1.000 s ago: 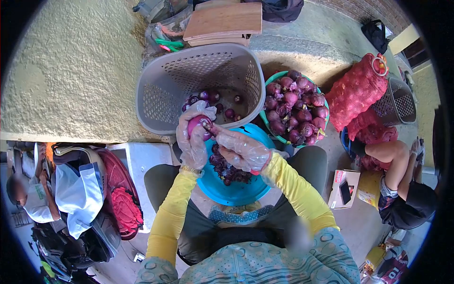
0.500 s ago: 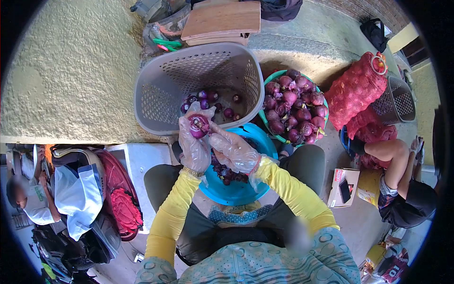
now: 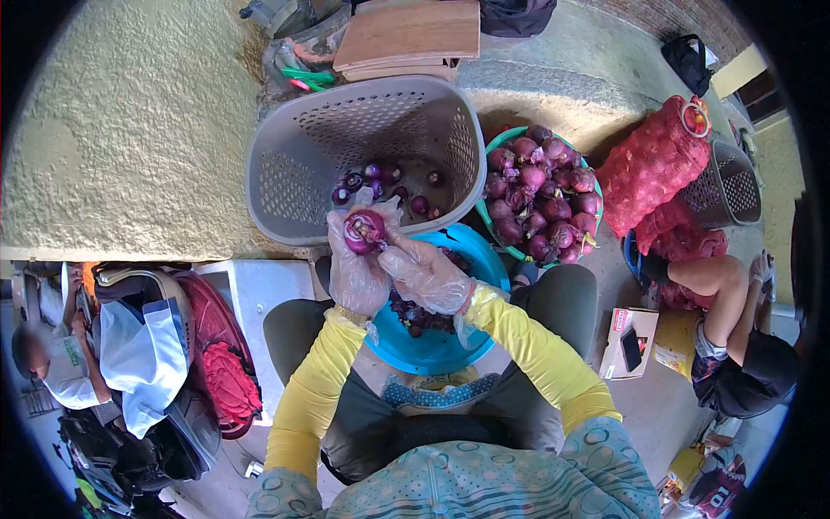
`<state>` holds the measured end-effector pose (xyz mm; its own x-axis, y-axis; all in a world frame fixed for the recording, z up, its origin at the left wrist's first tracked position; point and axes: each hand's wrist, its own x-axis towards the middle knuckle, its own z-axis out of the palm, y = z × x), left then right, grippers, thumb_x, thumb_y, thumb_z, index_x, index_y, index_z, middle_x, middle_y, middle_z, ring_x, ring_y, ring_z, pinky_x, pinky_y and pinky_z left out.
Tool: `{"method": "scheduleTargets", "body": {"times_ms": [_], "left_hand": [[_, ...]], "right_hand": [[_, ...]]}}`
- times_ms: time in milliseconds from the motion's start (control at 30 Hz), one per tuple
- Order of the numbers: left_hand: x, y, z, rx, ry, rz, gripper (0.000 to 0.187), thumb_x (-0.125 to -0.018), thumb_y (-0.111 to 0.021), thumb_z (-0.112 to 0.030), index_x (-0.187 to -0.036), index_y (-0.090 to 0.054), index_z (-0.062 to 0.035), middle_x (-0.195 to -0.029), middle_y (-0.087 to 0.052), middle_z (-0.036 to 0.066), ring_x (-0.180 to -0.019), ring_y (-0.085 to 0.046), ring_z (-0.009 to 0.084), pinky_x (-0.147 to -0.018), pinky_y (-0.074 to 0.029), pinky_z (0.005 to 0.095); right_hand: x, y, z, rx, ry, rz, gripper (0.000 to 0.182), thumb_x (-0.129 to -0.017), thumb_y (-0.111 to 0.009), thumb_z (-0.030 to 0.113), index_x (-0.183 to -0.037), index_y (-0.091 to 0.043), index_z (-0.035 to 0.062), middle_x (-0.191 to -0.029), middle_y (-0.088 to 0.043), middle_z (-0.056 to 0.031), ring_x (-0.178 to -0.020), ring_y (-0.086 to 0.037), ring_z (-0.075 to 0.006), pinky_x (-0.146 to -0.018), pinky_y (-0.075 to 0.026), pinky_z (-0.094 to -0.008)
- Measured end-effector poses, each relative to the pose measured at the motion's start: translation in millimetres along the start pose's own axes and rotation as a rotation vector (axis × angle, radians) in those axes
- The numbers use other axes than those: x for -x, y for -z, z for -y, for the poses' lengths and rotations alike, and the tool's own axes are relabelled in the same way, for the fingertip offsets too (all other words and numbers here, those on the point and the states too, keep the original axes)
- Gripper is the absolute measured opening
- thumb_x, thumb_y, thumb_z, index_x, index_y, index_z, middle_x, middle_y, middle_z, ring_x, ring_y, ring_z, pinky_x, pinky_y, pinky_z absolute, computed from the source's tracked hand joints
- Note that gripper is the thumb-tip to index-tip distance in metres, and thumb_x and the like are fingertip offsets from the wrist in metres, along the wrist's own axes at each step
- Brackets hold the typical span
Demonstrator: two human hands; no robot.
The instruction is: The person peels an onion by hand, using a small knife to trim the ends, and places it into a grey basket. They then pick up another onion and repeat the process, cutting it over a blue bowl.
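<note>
The onion [image 3: 364, 231] cupped in the left hand [image 3: 361, 284] could drop if the loose gloves [image 3: 443, 284] slip; the right hand's [image 3: 424, 275] grip is unclear.

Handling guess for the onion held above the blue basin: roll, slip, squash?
The onion looks round, so it would probably roll if set down or nudged. Its surface looks glossy and the hands wear loose plastic gloves, so grip may be a bit slippery. It keeps a full shape between the fingers, suggesting firm rather than floppy.
</note>
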<state>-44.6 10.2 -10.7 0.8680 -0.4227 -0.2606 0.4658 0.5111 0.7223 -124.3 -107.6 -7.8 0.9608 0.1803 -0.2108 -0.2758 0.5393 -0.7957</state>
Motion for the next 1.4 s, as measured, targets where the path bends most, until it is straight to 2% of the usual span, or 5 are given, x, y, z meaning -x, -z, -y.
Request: {"method": "scheduleTargets", "body": {"times_ms": [200,400,467,967,1400], "left_hand": [[-4,10,0,0.287,0.100,0.059,0.060,-0.106,-0.039,-0.059,-0.121,-0.059,-0.0049,-0.117,-0.066,0.013,-0.116,-0.060,0.0257,-0.107,-0.045,0.0404],[-11,7,-6,-0.067,0.050,0.001,0.055,-0.108,-0.039,-0.053,-0.129,-0.057,-0.0051,-0.120,-0.067,0.015,-0.113,-0.062,0.0265,-0.101,-0.048,0.0379],[-13,15,-14,-1.078,-0.428,0.099,0.051,-0.110,-0.036,-0.047,-0.126,-0.058,-0.0035,-0.115,-0.068,0.014,-0.105,-0.065,0.0249,-0.096,-0.050,0.0371],[-10,27,5,0.083,0.056,-0.125,0.036,-0.107,-0.048,-0.037,-0.113,-0.058,-0.0026,-0.104,-0.066,0.010,-0.098,-0.064,0.0199,-0.093,-0.054,0.0357],[-8,46,7,-0.223,-0.082,0.082,0.026,-0.098,-0.062,-0.010,-0.120,-0.051,-0.0006,-0.113,-0.066,0.013,-0.104,-0.066,0.0213,-0.095,-0.054,0.0347]], "right_hand": [[-2,-6,-2,-0.034,0.019,-0.057,0.048,-0.106,-0.057,0.031,-0.150,-0.046,0.0154,-0.069,-0.041,0.0103,-0.058,-0.036,-0.0025,-0.051,-0.027,-0.0205],[9,-3,26,-0.119,-0.191,-0.123,0.056,-0.106,-0.056,0.036,-0.156,-0.039,0.0175,-0.070,-0.044,0.0080,-0.054,-0.040,-0.0039,-0.046,-0.031,-0.0199],[8,1,19,-0.136,-0.166,-0.127,0.057,-0.105,-0.057,0.039,-0.155,-0.040,0.0181,-0.070,-0.046,0.0059,-0.055,-0.043,-0.0044,-0.042,-0.033,-0.0202],[-3,-3,-7,-0.073,-0.062,0.004,0.048,-0.106,-0.057,0.033,-0.149,-0.045,0.0147,-0.071,-0.041,0.0095,-0.057,-0.035,-0.0027,-0.050,-0.025,-0.0212],[-6,7,-13,0.110,-0.059,0.056,0.050,-0.108,-0.053,0.031,-0.153,-0.041,0.0130,-0.074,-0.040,0.0101,-0.061,-0.035,-0.0028,-0.053,-0.028,-0.0217]]}}
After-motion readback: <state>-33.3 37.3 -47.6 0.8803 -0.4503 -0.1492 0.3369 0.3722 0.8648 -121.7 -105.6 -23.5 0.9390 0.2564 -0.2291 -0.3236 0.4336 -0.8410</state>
